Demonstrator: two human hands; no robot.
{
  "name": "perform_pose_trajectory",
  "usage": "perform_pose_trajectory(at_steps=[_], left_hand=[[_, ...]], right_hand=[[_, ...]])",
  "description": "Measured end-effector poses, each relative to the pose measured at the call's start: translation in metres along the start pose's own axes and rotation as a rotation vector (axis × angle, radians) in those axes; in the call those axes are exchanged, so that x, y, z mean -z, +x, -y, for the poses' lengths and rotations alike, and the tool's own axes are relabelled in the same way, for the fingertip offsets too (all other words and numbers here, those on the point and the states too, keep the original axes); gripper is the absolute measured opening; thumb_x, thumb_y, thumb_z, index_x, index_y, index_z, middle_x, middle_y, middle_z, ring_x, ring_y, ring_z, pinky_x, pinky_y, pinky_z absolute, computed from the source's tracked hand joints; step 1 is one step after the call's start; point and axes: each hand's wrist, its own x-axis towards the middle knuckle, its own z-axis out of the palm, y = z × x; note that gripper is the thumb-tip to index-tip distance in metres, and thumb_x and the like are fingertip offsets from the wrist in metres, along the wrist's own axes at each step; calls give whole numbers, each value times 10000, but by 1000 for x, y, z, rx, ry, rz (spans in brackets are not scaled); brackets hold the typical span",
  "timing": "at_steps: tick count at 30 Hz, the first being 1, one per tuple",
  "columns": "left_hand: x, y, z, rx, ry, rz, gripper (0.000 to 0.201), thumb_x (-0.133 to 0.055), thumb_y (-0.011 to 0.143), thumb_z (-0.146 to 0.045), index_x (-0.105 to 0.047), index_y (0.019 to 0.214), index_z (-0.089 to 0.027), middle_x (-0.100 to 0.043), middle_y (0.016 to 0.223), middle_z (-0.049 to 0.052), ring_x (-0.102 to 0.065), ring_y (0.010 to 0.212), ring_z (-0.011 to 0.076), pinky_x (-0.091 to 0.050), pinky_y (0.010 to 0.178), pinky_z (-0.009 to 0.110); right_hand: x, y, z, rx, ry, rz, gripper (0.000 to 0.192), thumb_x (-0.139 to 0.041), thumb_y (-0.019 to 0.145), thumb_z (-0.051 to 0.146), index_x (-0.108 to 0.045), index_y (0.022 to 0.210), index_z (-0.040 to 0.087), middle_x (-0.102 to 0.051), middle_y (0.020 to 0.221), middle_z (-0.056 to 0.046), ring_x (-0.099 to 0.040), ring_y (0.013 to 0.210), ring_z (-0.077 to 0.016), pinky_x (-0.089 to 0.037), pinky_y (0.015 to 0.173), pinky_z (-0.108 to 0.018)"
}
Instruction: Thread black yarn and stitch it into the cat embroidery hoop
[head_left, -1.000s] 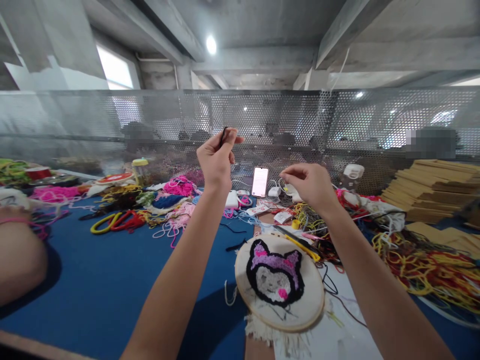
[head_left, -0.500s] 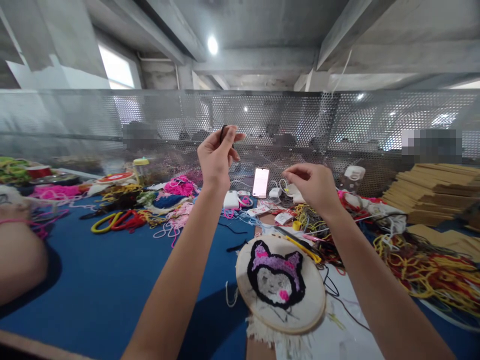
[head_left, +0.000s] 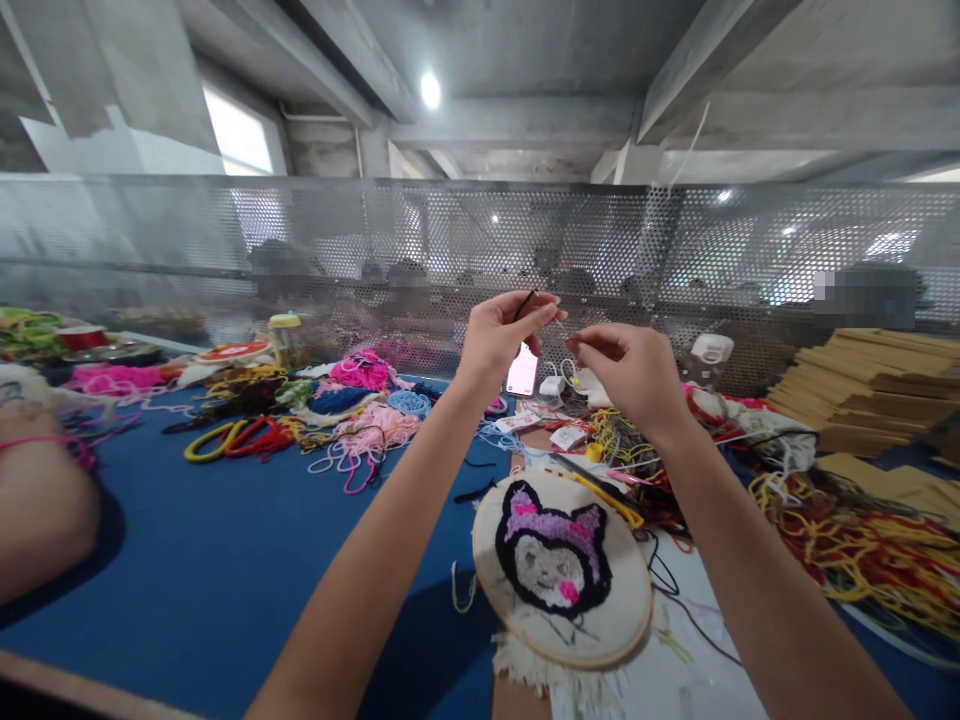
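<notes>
Above the embroidery hoop (head_left: 562, 570), left hand (head_left: 499, 335) pinches black yarn (head_left: 527, 303); right hand (head_left: 626, 365) pinched shut, perhaps on a needle.

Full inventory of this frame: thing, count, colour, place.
hoop: 1, pale rim, cloth with a black and purple cat face, bottom centre on the table
table: 1, blue top, fills the lower frame
yarn piles: several, pink, blue, white, left of centre
yellow yarn: 1 tangle, yellow with red, right
loops: a few, yellow and red, left
phone: 1, screen lit, behind the hands
jar: 1, yellow lid, far left centre
boards: 1 stack, tan, far right
mesh screen: 1, grey metal, behind the table
thread: 1, black, pinched in the left hand
left hand: raised, pinching thread
right hand: raised, fingers pinched, anything between them too small to tell
</notes>
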Motion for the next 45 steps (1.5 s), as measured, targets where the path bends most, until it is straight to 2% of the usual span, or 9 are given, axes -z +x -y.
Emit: perform_pose_trajectory(at_steps=[4, 7, 9, 14, 19, 23, 27, 38, 45], left_hand=[[5, 1, 1, 6, -2, 84, 121, -656, 718, -243, -652, 807, -160, -680, 742, 36, -450, 389, 24, -305, 354, 171], [5, 0, 3, 61, 31, 134, 191, -667, 706, -282, -645, 850, -159, -667, 763, 29, -453, 400, 21, -315, 368, 171], [4, 0, 3, 83, 51, 162, 200, -675, 697, -290, -647, 844, -158, -655, 749, 21, -435, 398, 16, -321, 374, 173], [7, 0, 2, 38, 40, 235, 160, -674, 702, -301, -660, 791, -170, -619, 674, 2, -341, 362, 2, -237, 333, 178], [5, -3, -7, 34, 79, 195, 154, -667, 707, -297, -661, 773, -158, -612, 668, 4, -348, 369, 8, -256, 333, 180], [-2, -6, -15, 36, 111, 94, 149, -645, 728, -290, -652, 747, -143, -634, 708, 23, -391, 413, 12, -308, 375, 170], [-7, -7, -17, 17, 108, 31, 146, -636, 734, -269, -650, 706, -127, -612, 652, 17, -396, 405, 13, -303, 377, 174], [-13, -10, -17, 112, 80, 25, 250, -655, 715, -296, -560, 550, -134, -483, 529, -31, -313, 402, 12, -251, 382, 185], [-13, -11, -15, 101, 101, 9, 230, -641, 725, -306, -579, 585, -134, -526, 569, -19, -330, 401, 12, -267, 387, 189]], right_hand=[[1, 0, 8, 30, 23, 30, 154, -550, 760, 189, -697, 803, 175, -668, 687, -20, -601, 617, -144, -447, 598, -255], [3, 0, 12, 52, -7, 53, 160, -538, 786, 222, -689, 794, 169, -651, 652, -16, -586, 599, -141, -427, 569, -249], [6, 0, 14, 74, -51, 50, 163, -535, 793, 226, -684, 774, 164, -647, 650, -21, -578, 595, -140, -418, 567, -252], [13, 0, 17, 147, -110, 34, 153, -535, 797, 215, -680, 785, 168, -664, 714, -30, -572, 624, -143, -413, 587, -260], [16, 0, 22, 208, -137, 38, 156, -526, 805, 200, -676, 807, 157, -663, 736, -37, -562, 631, -139, -417, 603, -263], [17, -1, 23, 203, -131, 24, 169, -529, 815, 223, -675, 849, 146, -665, 755, -46, -573, 654, -144, -427, 626, -266], [18, 0, 22, 198, -127, 26, 172, -519, 824, 230, -671, 856, 157, -665, 772, -43, -578, 678, -147, -428, 635, -264], [18, -2, 23, 174, -253, -33, 156, -516, 821, 244, -652, 878, 193, -658, 776, -25, -588, 687, -149, -420, 648, -260], [18, -1, 19, 169, -260, -47, 169, -505, 826, 224, -670, 849, 199, -666, 808, -32, -595, 724, -157, -421, 671, -268]])
